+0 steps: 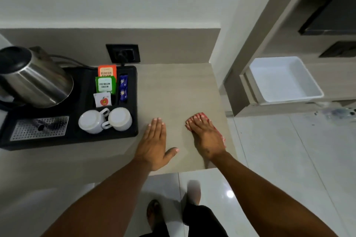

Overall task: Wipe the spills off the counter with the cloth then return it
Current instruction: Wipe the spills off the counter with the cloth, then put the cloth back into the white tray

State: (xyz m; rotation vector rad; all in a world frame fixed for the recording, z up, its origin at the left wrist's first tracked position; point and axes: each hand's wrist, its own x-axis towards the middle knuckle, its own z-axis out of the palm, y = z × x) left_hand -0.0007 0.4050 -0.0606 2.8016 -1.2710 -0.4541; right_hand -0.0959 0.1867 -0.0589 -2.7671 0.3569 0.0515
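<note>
On the beige counter (173, 86), both hands lie palm-down, the right one on a red cloth (219, 134).
The right hand (205, 136) presses flat on the cloth near the counter's right edge, fingers extended, not gripping. The left hand (154, 142) rests empty and spread, thumb out, just beside the black tray (133, 102).

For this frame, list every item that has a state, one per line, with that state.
Cloth: flat on the counter, pressed under the right hand.
Right hand: palm down on the cloth.
Left hand: open, flat on the bare counter.
Kettle: lid shut, on the black tray.
Two cups: upside down, on the tray.
Tea sachets: upright in their slots.
White bin: empty.
</note>
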